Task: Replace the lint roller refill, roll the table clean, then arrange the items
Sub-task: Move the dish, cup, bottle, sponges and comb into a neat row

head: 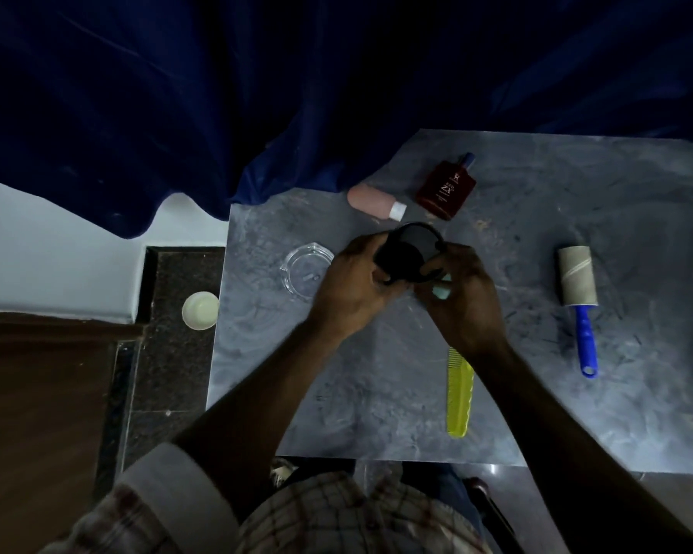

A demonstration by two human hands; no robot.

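Currently, the arranging step appears to be in hand, though the roller looks unrefilled. Left of the table [377,393], a small white cup [200,310] stands on the dark stone floor strip. On the table's left part sits a clear glass ashtray [307,269]. Just beside it, the left hand [351,287] closes around a black round object with a thin loop [407,253]; its identity cannot be told. The right hand [459,291] grips the same object from the other side, with something pale blue-green pinched under its fingers. Beyond the hands lie a pink tube [371,201] and a dark red bottle [445,188]. A yellow comb [460,397] lies near the right forearm. The lint roller [578,291], blue-handled, lies well apart at the right, its bare cardboard core showing. The next move likely calls for setting the black object down and fetching a refill; none is visible. The table is grey, mottled and scuffed. A dark blue curtain [257,94] hangs behind.
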